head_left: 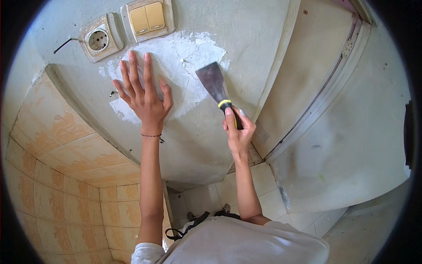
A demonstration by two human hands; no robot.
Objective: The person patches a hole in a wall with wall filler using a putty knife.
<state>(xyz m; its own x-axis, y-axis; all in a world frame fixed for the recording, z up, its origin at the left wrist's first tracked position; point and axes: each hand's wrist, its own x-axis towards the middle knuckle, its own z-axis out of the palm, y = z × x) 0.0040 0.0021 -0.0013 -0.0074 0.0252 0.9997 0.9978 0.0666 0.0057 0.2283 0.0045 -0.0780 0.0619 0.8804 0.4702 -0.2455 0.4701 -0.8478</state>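
In front of me a grey wall [193,149] carries a broad, uneven patch of white filler [189,83]. My left hand [147,99] lies flat with fingers spread over the left part of that patch, holding nothing. A putty knife [213,81] with a wide metal blade and a black and yellow handle is gripped in my right hand [238,130]. Its blade points up and left, its broad edge at the right side of the patch beside a rough ridge of filler. Whether the edge touches the wall I cannot tell.
A round socket [97,39] and a double switch [147,19] sit above the patch. Left of them a dark wire [66,44] sticks out. Orange-patterned tiles [57,132] project at the left. A door [303,66] stands to the right; floor tiles [202,198] show below.
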